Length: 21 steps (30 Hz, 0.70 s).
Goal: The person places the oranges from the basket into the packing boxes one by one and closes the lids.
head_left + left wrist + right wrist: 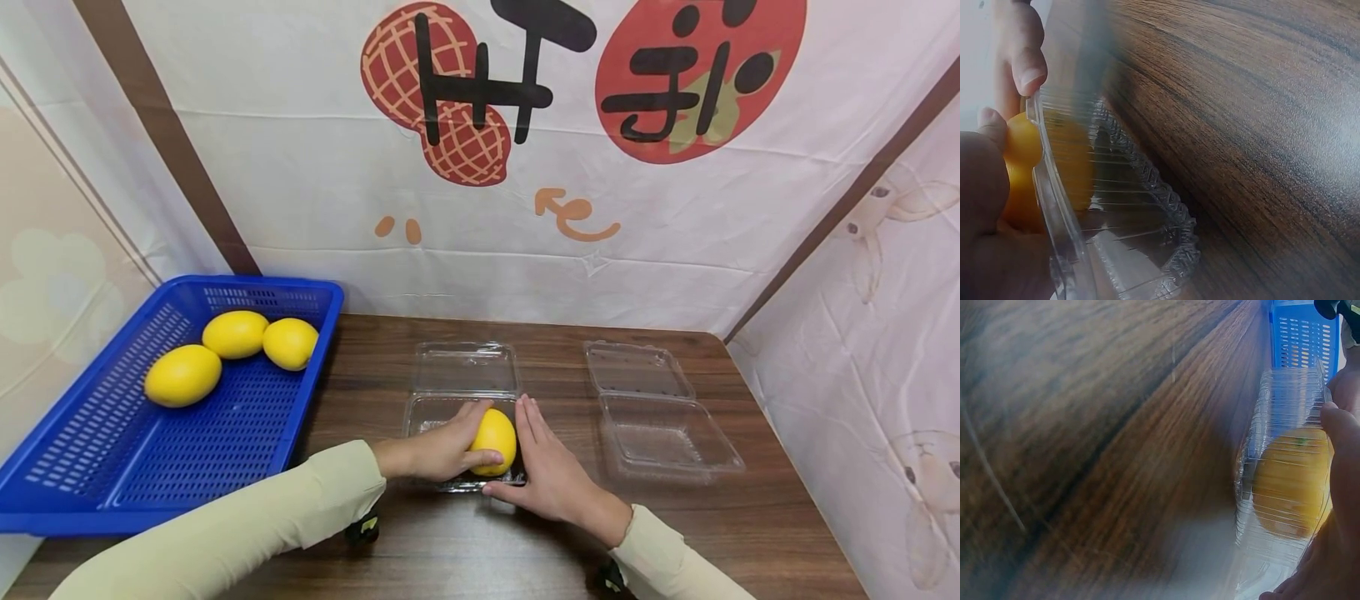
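Note:
A clear plastic clamshell box (431,410) lies with its lid folded back on the table, in the middle of the head view. Inside its right part is a yellow lemon (497,437), which my left hand (446,446) holds with the thumb across the near side and fingers at the far side. My right hand (551,467) stands at the box's right side, fingers straight, thumb by the near rim. Through the ribbed clear wall, the right wrist view shows the lemon (1291,484) lying low in the box.
A blue perforated basket (300,417) at the left holds three more lemons (183,377). A second unfolded clear clamshell box (652,433) lies to the right on the wood-grain table (420,550). Printed cloth (315,150) hangs behind and at both sides.

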Tool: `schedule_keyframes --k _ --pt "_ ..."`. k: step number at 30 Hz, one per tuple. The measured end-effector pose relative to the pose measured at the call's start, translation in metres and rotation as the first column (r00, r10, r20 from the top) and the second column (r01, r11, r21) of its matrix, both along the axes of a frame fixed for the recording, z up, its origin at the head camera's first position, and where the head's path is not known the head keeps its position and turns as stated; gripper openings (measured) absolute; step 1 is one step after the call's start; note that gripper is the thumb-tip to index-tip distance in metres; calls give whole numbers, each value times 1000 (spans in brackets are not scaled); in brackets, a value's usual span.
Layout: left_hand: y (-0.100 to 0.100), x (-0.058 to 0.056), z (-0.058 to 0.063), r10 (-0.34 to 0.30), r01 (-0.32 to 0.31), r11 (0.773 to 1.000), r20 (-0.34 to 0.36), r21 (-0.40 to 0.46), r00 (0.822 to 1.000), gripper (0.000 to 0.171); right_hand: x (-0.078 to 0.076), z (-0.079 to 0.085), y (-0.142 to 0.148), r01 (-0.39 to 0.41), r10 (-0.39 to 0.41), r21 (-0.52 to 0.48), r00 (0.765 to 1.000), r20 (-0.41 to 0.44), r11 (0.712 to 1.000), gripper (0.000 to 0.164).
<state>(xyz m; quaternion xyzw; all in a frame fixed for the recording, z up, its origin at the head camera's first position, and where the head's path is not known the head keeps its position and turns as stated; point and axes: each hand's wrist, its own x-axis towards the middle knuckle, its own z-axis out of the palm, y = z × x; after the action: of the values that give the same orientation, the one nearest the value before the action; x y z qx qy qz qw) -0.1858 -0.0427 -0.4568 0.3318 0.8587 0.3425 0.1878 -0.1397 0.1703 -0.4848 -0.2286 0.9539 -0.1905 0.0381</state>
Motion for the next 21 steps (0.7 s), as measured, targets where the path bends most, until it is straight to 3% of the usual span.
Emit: schedule_keyframes --k 21 --pt "3 -4 -4 -39 38 999 22 35 999 81 1 2 0 -5 5 -33 1000 4 999 123"
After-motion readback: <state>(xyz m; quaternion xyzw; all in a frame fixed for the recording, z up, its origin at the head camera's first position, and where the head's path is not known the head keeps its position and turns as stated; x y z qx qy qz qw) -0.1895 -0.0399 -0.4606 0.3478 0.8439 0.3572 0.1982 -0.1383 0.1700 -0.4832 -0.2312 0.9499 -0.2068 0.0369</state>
